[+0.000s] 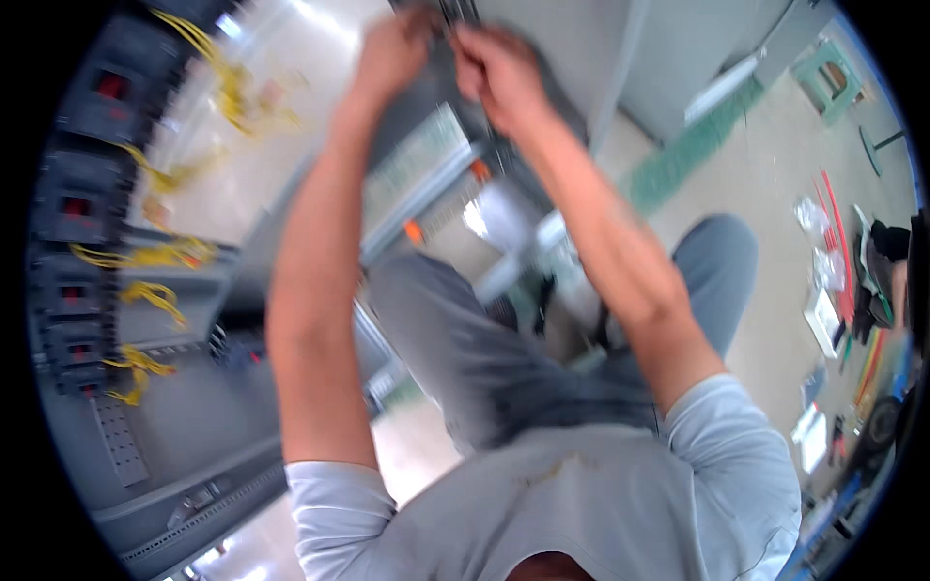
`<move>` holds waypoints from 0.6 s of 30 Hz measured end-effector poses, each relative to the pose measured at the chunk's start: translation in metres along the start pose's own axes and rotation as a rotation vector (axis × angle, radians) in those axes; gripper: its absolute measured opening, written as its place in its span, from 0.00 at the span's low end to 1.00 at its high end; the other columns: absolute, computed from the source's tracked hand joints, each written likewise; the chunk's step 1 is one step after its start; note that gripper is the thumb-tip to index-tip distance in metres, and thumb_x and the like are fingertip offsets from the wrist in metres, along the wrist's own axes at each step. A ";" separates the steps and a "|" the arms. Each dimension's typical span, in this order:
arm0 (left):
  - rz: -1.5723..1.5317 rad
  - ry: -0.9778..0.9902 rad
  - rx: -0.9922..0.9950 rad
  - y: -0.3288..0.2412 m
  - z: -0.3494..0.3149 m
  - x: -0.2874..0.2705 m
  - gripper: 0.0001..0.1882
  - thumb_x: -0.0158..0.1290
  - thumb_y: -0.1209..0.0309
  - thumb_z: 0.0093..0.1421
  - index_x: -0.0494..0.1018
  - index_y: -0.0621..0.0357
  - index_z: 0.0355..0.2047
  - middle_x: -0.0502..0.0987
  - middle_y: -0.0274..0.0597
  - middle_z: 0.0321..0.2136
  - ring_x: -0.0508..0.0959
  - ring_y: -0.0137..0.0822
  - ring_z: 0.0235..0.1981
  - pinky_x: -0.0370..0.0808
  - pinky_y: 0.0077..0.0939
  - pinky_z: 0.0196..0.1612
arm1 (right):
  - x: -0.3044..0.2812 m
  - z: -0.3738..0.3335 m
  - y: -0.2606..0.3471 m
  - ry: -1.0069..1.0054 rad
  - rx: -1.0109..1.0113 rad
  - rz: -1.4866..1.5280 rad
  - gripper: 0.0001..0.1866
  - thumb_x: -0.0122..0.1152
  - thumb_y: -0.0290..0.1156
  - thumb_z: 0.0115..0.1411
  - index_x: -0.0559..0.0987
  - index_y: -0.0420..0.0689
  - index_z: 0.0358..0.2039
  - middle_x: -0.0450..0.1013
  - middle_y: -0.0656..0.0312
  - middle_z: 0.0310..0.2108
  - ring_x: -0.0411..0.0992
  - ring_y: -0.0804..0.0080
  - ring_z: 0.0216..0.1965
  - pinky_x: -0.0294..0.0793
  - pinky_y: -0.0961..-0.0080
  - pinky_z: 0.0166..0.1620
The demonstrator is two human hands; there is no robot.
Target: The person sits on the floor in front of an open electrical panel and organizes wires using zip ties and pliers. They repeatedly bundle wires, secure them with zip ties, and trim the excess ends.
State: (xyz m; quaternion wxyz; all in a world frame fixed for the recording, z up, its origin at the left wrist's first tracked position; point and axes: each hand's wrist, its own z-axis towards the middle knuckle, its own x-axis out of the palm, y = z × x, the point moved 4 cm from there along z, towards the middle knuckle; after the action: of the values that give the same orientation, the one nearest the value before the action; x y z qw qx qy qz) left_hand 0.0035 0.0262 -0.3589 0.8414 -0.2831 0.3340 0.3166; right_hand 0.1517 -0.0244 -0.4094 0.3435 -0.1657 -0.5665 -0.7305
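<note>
Both hands are raised close together at the top of the view, over a grey metal cabinet frame [426, 208]. My left hand [395, 53] has its fingers curled inward in a pinch, blurred by motion. Close beside it, my right hand [499, 79] is closed too, with thumb and fingers pressed together. Dark cable-like strands [461, 12] run between the two hands at the top edge. What sits inside either pinch is hidden. Orange pieces [414, 231] are on the frame below, near my bent left knee.
A column of dark switch units [82, 198] with yellow wire bundles [160, 254] lines the cabinet at left. A grey panel [668, 68] stands upper right. On the floor at right are a green stool [828, 79], red strips [838, 242], plastic bags and tools.
</note>
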 end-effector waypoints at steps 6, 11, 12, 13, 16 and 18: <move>-0.009 -0.264 -0.157 -0.057 -0.044 -0.030 0.15 0.54 0.66 0.66 0.79 0.67 0.45 0.83 0.53 0.38 0.84 0.44 0.38 0.78 0.30 0.45 | 0.005 -0.107 -0.002 0.257 0.143 -0.393 0.16 0.58 0.41 0.70 0.80 0.41 0.33 0.77 0.64 0.29 0.72 0.79 0.26 0.70 0.80 0.29; -0.324 -0.337 -0.393 -0.115 -0.134 -0.005 0.12 0.58 0.71 0.65 0.79 0.66 0.44 0.84 0.48 0.38 0.83 0.34 0.37 0.80 0.30 0.44 | -0.160 -0.250 -0.114 0.485 1.106 -0.609 0.19 0.66 0.46 0.62 0.84 0.42 0.28 0.78 0.64 0.24 0.75 0.78 0.25 0.75 0.78 0.31; -0.315 -0.263 -0.397 -0.118 -0.140 0.003 0.12 0.58 0.72 0.64 0.79 0.66 0.44 0.84 0.47 0.37 0.83 0.33 0.37 0.80 0.30 0.44 | -0.213 -0.283 -0.143 0.432 1.192 -0.821 0.19 0.67 0.46 0.59 0.84 0.41 0.28 0.79 0.60 0.25 0.76 0.73 0.24 0.77 0.73 0.31; -0.290 -0.191 -0.412 -0.121 -0.149 0.004 0.11 0.58 0.72 0.64 0.80 0.66 0.44 0.84 0.47 0.37 0.82 0.33 0.37 0.80 0.30 0.44 | -0.249 -0.310 -0.164 0.448 1.188 -1.224 0.17 0.68 0.45 0.54 0.85 0.41 0.29 0.81 0.54 0.28 0.80 0.61 0.29 0.80 0.66 0.37; -0.311 -0.117 -0.402 -0.127 -0.143 0.012 0.10 0.59 0.74 0.63 0.80 0.67 0.43 0.84 0.46 0.37 0.83 0.33 0.36 0.80 0.30 0.43 | -0.345 -0.391 -0.207 0.142 1.015 -1.611 0.16 0.67 0.44 0.52 0.85 0.46 0.34 0.82 0.49 0.35 0.81 0.51 0.40 0.79 0.59 0.47; -0.331 -0.101 -0.405 -0.128 -0.138 0.011 0.10 0.59 0.75 0.62 0.80 0.66 0.43 0.84 0.46 0.36 0.83 0.34 0.36 0.81 0.29 0.43 | -0.349 -0.406 -0.206 -0.042 1.055 -1.615 0.15 0.67 0.44 0.52 0.85 0.48 0.35 0.82 0.50 0.37 0.80 0.50 0.44 0.78 0.58 0.50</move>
State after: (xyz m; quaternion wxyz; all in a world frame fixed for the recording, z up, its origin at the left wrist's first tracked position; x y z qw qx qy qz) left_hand 0.0498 -0.1468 -0.4179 0.8236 -0.4802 0.1707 0.2488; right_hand 0.3176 -0.2720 -0.8999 -0.2422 0.4366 -0.7711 -0.3951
